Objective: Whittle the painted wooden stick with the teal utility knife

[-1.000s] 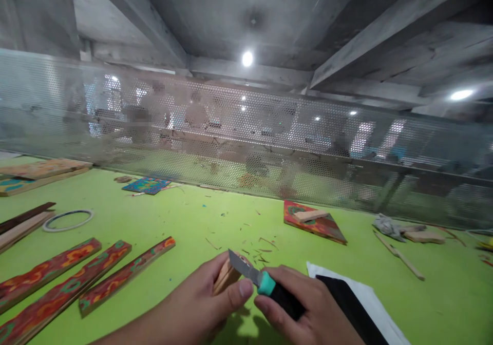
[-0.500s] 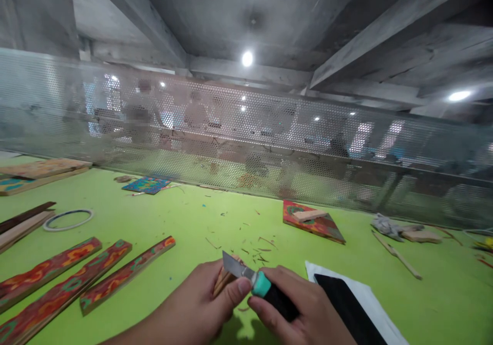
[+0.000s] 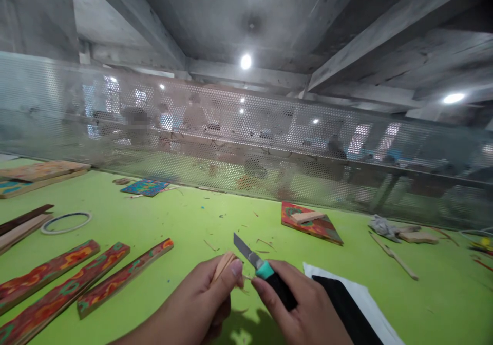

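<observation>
Between the thumb and fingers of my left hand [image 3: 206, 301] is a small piece of wood [image 3: 223, 266], its pale end showing above the thumb. My right hand [image 3: 300, 304] is wrapped round the black and teal handle of a utility knife [image 3: 265, 270]. The knife's blade points up and to the left, a little apart from the wood. Thin wood shavings [image 3: 265, 244] lie on the green table [image 3: 185, 222] beyond my hands.
Painted red strips [image 3: 127, 275] lie at the left, near a tape ring [image 3: 66, 223]. A painted red board [image 3: 313, 224] bears a wood piece. A black item [image 3: 342, 304] on white material is beside my right hand. Perforated metal screen [image 3: 231, 139] stands behind.
The knife blade has come away from the wood, up and to the right. My left hand has shifted slightly left, and the wood in it now shows a pale face.
</observation>
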Motion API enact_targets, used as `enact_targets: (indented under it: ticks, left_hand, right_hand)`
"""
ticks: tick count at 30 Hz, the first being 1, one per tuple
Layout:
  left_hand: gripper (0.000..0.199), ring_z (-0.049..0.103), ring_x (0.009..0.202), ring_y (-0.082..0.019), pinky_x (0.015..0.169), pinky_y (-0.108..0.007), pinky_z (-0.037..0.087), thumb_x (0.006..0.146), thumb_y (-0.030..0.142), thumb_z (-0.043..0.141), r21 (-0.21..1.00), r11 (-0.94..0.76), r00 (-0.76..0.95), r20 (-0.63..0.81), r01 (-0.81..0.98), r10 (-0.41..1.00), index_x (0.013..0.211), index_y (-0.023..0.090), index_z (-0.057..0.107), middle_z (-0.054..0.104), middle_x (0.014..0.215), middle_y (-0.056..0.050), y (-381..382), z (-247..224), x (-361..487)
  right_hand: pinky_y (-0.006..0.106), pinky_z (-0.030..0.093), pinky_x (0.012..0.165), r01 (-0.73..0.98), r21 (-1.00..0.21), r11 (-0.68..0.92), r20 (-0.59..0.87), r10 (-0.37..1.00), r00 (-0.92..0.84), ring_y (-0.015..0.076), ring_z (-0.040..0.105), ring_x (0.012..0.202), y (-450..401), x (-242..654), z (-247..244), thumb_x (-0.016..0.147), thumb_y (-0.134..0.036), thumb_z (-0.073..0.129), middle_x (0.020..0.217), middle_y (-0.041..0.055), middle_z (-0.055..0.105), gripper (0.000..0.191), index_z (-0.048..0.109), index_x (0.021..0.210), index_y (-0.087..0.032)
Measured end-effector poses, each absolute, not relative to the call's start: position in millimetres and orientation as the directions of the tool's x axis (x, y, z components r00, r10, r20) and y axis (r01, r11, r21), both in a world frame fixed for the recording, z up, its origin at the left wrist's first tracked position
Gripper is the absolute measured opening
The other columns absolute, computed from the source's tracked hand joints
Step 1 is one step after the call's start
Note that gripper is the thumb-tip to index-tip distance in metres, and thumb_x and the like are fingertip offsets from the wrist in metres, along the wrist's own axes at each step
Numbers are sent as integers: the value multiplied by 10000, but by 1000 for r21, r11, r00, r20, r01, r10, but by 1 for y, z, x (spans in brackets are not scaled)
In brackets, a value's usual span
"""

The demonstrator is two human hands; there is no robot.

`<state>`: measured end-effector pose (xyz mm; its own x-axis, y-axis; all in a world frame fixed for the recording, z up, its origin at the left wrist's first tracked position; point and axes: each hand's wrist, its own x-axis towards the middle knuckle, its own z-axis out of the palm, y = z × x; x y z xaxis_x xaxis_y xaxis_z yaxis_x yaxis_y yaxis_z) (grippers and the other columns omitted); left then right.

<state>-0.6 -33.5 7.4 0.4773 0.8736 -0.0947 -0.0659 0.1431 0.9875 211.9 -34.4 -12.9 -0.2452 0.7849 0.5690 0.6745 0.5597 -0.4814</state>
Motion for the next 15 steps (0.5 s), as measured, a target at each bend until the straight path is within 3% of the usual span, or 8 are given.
enact_targets:
  ticks: [3,6,7,9,15]
  left_hand:
    - [556,397,471,-86,440,-227,321,989,813,507,994,90,502,-48,-60,864,1012,257,515,516,733,82,-32,8,-4]
    - [515,544,612,-120,607,-263,448,1015,728,563,998,-20,481,46,-59,875,904,225,545,577,809,32,-31,13,-8]
    - [519,530,684,-136,674,-263,440,1018,693,596,996,-84,455,90,-32,886,823,215,547,543,737,34,-31,15,-9]
    - [519,498,704,-143,676,-267,401,972,704,659,994,-109,447,105,-15,888,855,201,606,547,747,30,-30,18,-11]
    - [514,426,550,-112,556,-248,335,992,737,596,999,-47,553,52,-24,832,927,231,542,501,673,73,-31,19,-14]
  right_hand:
    - [316,571,711,668,-508,543,556,799,-227,240,767,798,-32,218,-5,1094,-549,577,936,34,815,333,745,1041,-266]
    - [309,572,713,658,-526,538,547,807,-223,235,757,791,-31,221,1,1080,-569,594,923,25,814,347,758,1056,-265]
    - [309,574,715,655,-529,540,548,806,-222,234,754,788,-31,222,2,1073,-577,599,917,24,813,355,759,1049,-262]
    - [307,578,720,642,-533,551,553,801,-229,229,746,780,-33,222,6,1065,-577,606,908,23,810,355,754,1014,-259]
    - [293,552,680,585,-507,633,562,757,-333,205,713,733,-37,223,6,1068,-535,608,868,3,776,305,735,995,-268]
